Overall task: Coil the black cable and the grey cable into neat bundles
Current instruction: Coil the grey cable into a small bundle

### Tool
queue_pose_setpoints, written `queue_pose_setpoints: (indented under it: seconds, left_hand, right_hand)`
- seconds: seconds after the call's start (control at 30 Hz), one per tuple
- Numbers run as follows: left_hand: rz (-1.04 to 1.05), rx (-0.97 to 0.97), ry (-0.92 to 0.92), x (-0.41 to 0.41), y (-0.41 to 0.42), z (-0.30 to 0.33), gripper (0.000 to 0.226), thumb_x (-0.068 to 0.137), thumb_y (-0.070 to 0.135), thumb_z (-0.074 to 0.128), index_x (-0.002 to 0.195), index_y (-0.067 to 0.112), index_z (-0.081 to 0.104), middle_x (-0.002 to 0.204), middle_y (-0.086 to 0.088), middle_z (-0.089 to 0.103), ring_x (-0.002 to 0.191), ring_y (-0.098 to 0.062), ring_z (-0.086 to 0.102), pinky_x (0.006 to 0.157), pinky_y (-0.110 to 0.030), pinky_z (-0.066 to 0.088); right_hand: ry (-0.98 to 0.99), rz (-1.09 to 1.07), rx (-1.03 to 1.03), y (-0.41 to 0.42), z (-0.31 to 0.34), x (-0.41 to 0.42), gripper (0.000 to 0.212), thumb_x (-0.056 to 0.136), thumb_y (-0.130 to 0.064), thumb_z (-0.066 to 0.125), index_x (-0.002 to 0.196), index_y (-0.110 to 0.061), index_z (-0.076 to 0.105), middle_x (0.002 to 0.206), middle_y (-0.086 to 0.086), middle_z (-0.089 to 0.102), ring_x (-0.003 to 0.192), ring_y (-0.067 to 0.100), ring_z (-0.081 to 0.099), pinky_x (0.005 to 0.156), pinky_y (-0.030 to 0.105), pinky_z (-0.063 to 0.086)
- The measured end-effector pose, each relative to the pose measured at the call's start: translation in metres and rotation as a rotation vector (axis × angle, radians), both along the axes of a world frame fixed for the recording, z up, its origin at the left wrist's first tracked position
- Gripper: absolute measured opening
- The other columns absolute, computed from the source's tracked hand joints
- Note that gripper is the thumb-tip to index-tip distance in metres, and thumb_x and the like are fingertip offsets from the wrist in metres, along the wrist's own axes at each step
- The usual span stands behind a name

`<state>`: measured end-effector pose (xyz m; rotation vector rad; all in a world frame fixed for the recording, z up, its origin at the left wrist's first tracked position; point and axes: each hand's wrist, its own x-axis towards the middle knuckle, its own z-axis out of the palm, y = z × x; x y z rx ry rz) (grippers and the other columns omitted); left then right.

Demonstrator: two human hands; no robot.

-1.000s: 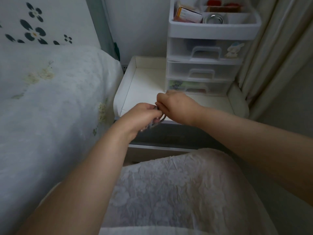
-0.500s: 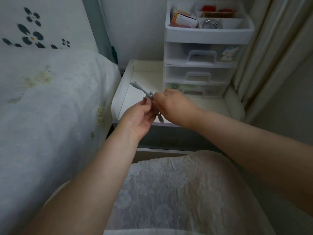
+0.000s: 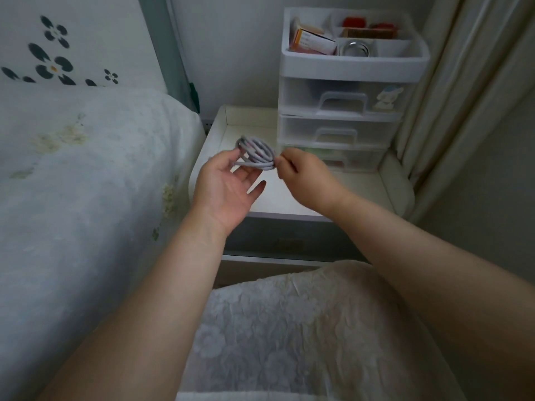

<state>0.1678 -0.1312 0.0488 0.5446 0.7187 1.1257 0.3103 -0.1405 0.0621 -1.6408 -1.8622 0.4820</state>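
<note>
The grey cable [image 3: 257, 153] is wound into a small oval coil of several loops and hangs in the air above the white bedside table [image 3: 295, 195]. My right hand [image 3: 304, 178] pinches the coil's right end between thumb and fingers. My left hand [image 3: 228, 183] is palm up with the fingers spread; its fingertips touch the coil's left side from below. No black cable is in view.
A white plastic drawer unit [image 3: 344, 111] stands at the back right of the table, its top tray holding boxes and a tin. The bed with a pale quilt [image 3: 86, 183] lies to the left, a curtain [image 3: 463, 96] to the right. My lap is below.
My hands have risen and moved apart. The grey cable, earlier hidden between them and then partly loose, now shows as a finished coil. My left hand has opened, palm up.
</note>
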Motion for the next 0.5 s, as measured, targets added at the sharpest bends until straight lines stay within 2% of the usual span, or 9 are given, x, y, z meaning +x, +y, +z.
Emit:
queue_pose_setpoints:
  seconds: [0.1,0.13,0.2,0.27,0.3,0.33,0.4,0.43,0.5]
  left_hand:
    - [-0.109,0.104,0.017,-0.006,-0.004,0.005,0.028,0.095,0.021,0.046,0.118,0.019,0.062,0.122,-0.009,0.066,0.116,-0.024,0.062,0.108,-0.052,0.033]
    - [-0.148,0.122,0.012,-0.009,-0.004,0.008,0.032,0.096,0.029,0.046,0.123,0.018,0.060,0.126,-0.010,0.064,0.118,-0.027,0.061,0.108,-0.055,0.033]
    - [-0.218,0.116,-0.003,-0.015,-0.004,0.011,0.058,0.093,0.057,0.040,0.131,0.015,0.054,0.130,-0.012,0.062,0.119,-0.033,0.059,0.107,-0.059,0.033]
    - [-0.264,0.089,0.030,-0.020,-0.001,0.012,0.079,0.083,0.076,0.030,0.123,0.014,0.057,0.122,-0.011,0.067,0.116,-0.034,0.061,0.102,-0.057,0.039]
    - [-0.287,0.084,0.097,-0.021,-0.002,0.012,0.079,0.081,0.077,0.029,0.116,0.014,0.060,0.116,-0.011,0.070,0.113,-0.032,0.063,0.101,-0.054,0.042]
    - [-0.300,0.100,0.205,-0.023,-0.002,0.010,0.071,0.084,0.073,0.032,0.109,0.013,0.062,0.110,-0.010,0.072,0.110,-0.029,0.065,0.101,-0.052,0.043]
    - [-0.287,0.185,0.486,-0.024,-0.004,0.008,0.038,0.094,0.048,0.047,0.102,0.014,0.062,0.093,-0.005,0.074,0.100,-0.023,0.067,0.104,-0.051,0.043]
    - [-0.271,0.230,0.600,-0.026,-0.004,0.007,0.023,0.095,0.035,0.053,0.103,0.015,0.061,0.090,-0.002,0.073,0.097,-0.021,0.067,0.104,-0.049,0.043]
    - [-0.236,0.359,0.806,-0.029,-0.005,0.005,0.011,0.094,0.023,0.058,0.103,0.020,0.063,0.094,0.001,0.070,0.097,-0.018,0.064,0.100,-0.044,0.047]
  right_hand:
    - [0.143,-0.034,-0.030,-0.002,0.008,0.004,0.029,0.101,-0.027,0.037,0.079,-0.013,0.050,0.066,-0.002,0.047,0.060,0.012,0.042,0.059,0.029,0.035]
    - [0.194,-0.040,-0.041,-0.003,0.010,0.006,0.030,0.101,-0.028,0.037,0.079,-0.013,0.050,0.067,-0.001,0.047,0.060,0.012,0.043,0.060,0.030,0.037]
    - [0.242,-0.031,-0.048,-0.006,0.012,0.009,0.031,0.101,-0.030,0.037,0.083,-0.009,0.052,0.068,0.001,0.048,0.062,0.012,0.044,0.062,0.030,0.040]
    - [0.181,0.014,-0.026,-0.010,0.011,0.014,0.031,0.101,-0.029,0.038,0.084,-0.007,0.052,0.069,0.001,0.048,0.062,0.012,0.043,0.062,0.030,0.039]
    - [0.123,0.042,-0.013,-0.012,0.010,0.016,0.031,0.101,-0.028,0.038,0.086,-0.006,0.053,0.069,0.000,0.048,0.062,0.012,0.043,0.061,0.029,0.038]
    - [0.060,0.066,-0.003,-0.014,0.008,0.017,0.031,0.101,-0.029,0.039,0.087,-0.005,0.054,0.069,-0.001,0.048,0.063,0.012,0.043,0.060,0.029,0.037]
    - [-0.030,0.097,0.006,-0.017,0.006,0.019,0.032,0.100,-0.030,0.039,0.088,-0.006,0.055,0.068,-0.002,0.049,0.062,0.011,0.043,0.059,0.027,0.036]
    - [-0.041,0.101,0.002,-0.018,0.005,0.019,0.032,0.100,-0.030,0.039,0.087,-0.006,0.054,0.068,-0.003,0.048,0.062,0.010,0.042,0.058,0.027,0.035]
    - [-0.015,0.087,-0.020,-0.020,0.005,0.021,0.030,0.100,-0.029,0.039,0.083,-0.009,0.053,0.066,-0.003,0.047,0.060,0.010,0.041,0.057,0.028,0.034]
